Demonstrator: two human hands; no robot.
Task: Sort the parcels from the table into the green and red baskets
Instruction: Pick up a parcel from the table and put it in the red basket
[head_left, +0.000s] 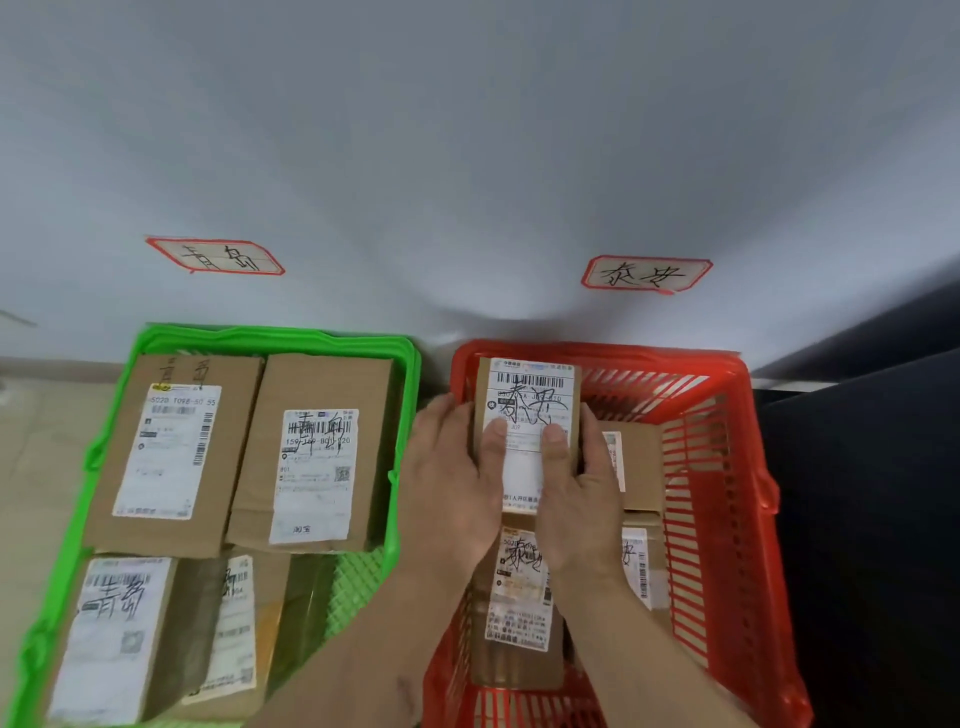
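A small brown parcel (527, 400) with a white shipping label and handwriting is held over the far left part of the red basket (727, 467). My left hand (452, 483) grips its left side and my right hand (576, 493) grips its right side, both thumbs lying on the label. Below it in the red basket lie other labelled parcels (519, 597). The green basket (104, 447) on the left holds several cardboard parcels (322, 452) with white labels.
Two red-bordered paper signs, one (218, 255) above the green basket and one (647, 274) above the red basket, are stuck on the white wall. A dark surface (872, 493) runs along the right of the red basket. Beige floor (36, 467) shows at the left.
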